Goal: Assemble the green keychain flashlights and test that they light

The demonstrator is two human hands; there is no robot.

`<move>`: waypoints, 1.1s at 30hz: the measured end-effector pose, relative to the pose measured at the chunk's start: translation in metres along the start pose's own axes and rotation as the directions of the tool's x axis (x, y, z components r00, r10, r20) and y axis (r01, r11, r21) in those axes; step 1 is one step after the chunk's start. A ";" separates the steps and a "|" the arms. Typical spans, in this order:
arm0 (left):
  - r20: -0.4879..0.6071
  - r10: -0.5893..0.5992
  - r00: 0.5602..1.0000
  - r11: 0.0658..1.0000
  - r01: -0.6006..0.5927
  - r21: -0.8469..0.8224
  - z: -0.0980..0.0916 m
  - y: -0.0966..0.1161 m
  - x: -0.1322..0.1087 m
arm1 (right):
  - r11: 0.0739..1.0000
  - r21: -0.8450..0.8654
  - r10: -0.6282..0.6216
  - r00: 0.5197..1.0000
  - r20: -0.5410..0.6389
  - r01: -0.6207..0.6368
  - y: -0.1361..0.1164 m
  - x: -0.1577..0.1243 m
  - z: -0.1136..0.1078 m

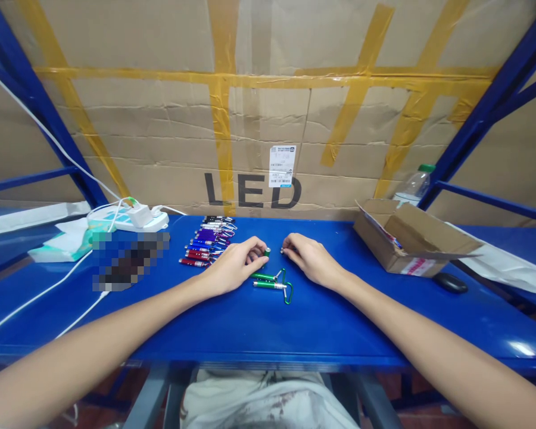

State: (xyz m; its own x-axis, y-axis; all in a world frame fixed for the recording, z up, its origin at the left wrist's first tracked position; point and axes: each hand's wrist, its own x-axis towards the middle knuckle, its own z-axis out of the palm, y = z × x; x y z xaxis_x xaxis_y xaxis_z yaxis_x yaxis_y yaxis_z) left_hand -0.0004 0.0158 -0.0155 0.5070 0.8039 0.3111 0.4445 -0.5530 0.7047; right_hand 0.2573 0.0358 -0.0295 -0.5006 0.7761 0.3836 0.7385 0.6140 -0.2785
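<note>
My left hand [245, 261] is closed in a pinch around a small green cylinder [267, 252] with a pale end, which sticks out past the fingertips. A short gap away, my right hand [310, 257] pinches a tiny silvery piece [281, 251], too small to name for certain. Just below the hands lies a green keychain flashlight [268, 286] with a green carabiner clip; a second green flashlight [263, 276] lies behind it, partly by my left fingers. Beyond my left wrist, several keychain flashlights [199, 254] in red, blue, purple, silver and black form a column.
A cardboard box [422, 262] stands open at the right, with a black computer mouse [450, 282] before it and a bottle [413, 185] behind. At the left are a white power strip [149, 221], cables and a tissue pack [62, 247]. A large taped carton [170, 137] walls off the back.
</note>
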 end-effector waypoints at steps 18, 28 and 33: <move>-0.004 0.026 1.000 1.000 -0.026 -0.004 0.000 0.001 -0.001 | 0.992 -0.111 -0.046 0.991 0.124 0.060 0.000 0.005 -0.003; 0.000 0.022 1.000 1.000 -0.022 -0.019 0.001 0.000 -0.001 | 0.993 -0.113 0.016 1.000 0.022 -0.013 -0.001 0.010 0.002; 0.002 0.023 1.000 1.000 -0.023 -0.004 0.000 0.002 -0.001 | 0.987 -0.160 0.014 0.998 0.060 -0.005 -0.001 0.013 0.005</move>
State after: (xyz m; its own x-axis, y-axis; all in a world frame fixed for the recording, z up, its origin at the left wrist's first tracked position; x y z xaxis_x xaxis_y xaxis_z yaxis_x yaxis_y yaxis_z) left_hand -0.0001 0.0138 -0.0150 0.5184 0.7905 0.3262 0.4300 -0.5707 0.6996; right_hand 0.2480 0.0462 -0.0288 -0.5161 0.7920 0.3261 0.8037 0.5794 -0.1353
